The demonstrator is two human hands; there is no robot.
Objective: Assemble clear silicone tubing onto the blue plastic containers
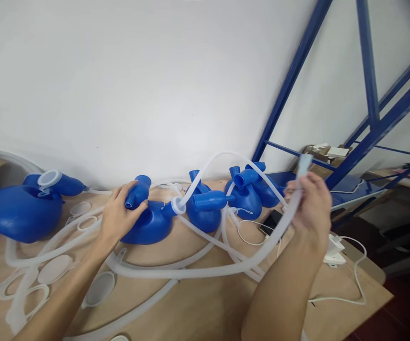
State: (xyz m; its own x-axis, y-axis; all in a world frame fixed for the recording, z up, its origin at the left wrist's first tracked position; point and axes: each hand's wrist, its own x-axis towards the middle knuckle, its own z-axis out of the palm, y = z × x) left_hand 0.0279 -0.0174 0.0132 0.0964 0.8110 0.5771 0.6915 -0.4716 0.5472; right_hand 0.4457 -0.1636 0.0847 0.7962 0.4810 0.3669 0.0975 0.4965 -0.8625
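Closed around a blue funnel-like fitting (139, 189), my left hand (121, 208) rests above a rounded blue bottle (148, 229). The bottle lies low on the table, its white-rimmed mouth (178, 205) facing right. My right hand (311, 203) is raised at the right and slightly blurred, with its fingers gripping a translucent tube (279, 229). A pale bluish end (304, 165) sticks up above those fingers. From the hand the tube sags across the table toward the left. A thinner arc of tubing (222, 154) runs between the bottle's mouth and my right hand.
More blue bottles stand at left (20, 213) and centre (205, 218). Round white caps (100, 288) and loops of tubing lie across the table (208, 308). A dark phone (271, 222) and a white charger (334, 248) with cables sit right, near a blue metal frame (293, 71).
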